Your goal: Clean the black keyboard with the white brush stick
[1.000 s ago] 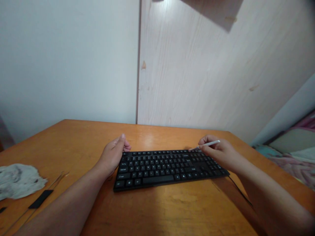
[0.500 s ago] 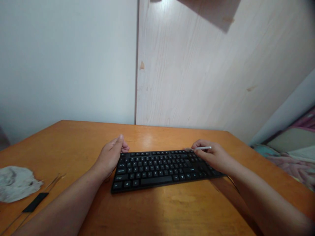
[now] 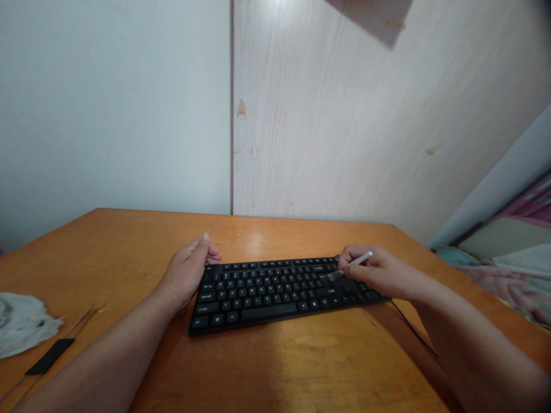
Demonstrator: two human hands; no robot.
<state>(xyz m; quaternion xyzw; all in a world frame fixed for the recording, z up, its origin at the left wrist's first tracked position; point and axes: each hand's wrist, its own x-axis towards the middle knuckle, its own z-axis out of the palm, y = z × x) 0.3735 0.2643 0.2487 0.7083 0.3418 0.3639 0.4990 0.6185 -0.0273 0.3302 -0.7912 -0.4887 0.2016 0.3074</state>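
Note:
A black keyboard (image 3: 267,292) lies slightly slanted on the wooden table. My left hand (image 3: 187,272) is closed at its left end, thumb up and fingers curled behind the upper left corner; part of the grip is hidden. Between the thumb and fingers of my right hand (image 3: 372,269) is a small brush (image 3: 360,259) with a white handle. Its pale, flat bristles point down and left, at the keys near the Enter area. Whether the bristles touch the keys is hard to tell. My right hand covers part of the number pad.
A crumpled whitish cloth (image 3: 26,324) lies on the table (image 3: 301,361) at the left. Beside it is a black strip (image 3: 50,355) with thin wires. A dark cable (image 3: 413,327) runs from under my right arm. Walls rise behind the table, and bedding (image 3: 503,281) is at the right.
My right hand has moved the brush toward me, from the keyboard's back edge down onto the keys, and tilted its handle upward. The left hand keeps its place at the keyboard; the view has shifted slightly.

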